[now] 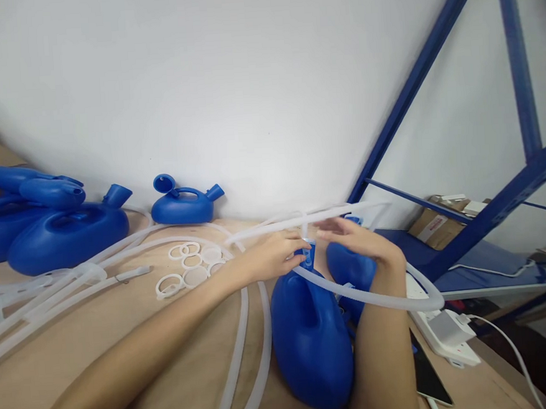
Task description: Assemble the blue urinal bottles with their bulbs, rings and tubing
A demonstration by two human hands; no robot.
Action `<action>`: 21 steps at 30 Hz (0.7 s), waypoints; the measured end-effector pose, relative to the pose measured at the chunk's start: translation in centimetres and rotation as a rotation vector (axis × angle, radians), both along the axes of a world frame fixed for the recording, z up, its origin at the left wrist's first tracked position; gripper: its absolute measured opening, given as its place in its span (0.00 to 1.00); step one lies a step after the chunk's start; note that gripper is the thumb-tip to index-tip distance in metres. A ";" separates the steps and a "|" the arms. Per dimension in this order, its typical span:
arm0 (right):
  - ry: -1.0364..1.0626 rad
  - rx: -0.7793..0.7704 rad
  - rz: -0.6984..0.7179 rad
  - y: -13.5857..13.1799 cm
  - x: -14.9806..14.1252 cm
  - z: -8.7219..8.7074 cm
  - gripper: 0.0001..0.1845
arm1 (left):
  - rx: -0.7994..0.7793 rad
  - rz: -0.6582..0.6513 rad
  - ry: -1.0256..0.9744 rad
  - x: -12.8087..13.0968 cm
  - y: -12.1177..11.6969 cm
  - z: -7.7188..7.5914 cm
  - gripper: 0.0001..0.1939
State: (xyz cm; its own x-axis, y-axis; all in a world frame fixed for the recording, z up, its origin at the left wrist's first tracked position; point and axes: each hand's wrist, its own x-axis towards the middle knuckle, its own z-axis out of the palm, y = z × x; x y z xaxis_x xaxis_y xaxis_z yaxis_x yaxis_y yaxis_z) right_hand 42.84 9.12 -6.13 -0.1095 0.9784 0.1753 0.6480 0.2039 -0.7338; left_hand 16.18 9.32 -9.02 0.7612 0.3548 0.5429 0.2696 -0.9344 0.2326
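Note:
A blue plastic bottle (311, 345) with a built-in handle stands in front of me, its neck upward. My left hand (281, 257) grips the neck from the left, fingers and thumb pressed at a clear plastic fitting (308, 252) there. Just right of the neck is my right hand (347, 235), slightly blurred, fingers curved and apart from the thumb, with nothing visible in it. A translucent hose (368, 296) loops across the bottle and around my right forearm. Another length of hose (284, 223) passes behind the hands.
More blue bottles (69, 237) stand at the left, one (184, 207) by the wall and another (352, 267) behind my right forearm. White rings (169, 285) and loose hoses (56, 310) lie on the table. A power strip (443, 336), phone (429, 371) and blue shelf frame (489, 214) are right.

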 end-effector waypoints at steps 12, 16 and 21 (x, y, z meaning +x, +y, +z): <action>0.048 -0.411 0.297 0.0 -1.1 -0.6 0.31 | 0.687 -0.085 0.253 3.9 3.5 -0.9 0.21; 0.050 -0.357 0.327 0.3 -1.2 -1.2 0.30 | 0.841 -0.186 0.287 3.2 4.1 -1.7 0.18; 0.020 -0.323 0.324 0.9 -2.1 -1.6 0.40 | 0.554 -0.176 0.259 3.7 5.2 -2.3 0.16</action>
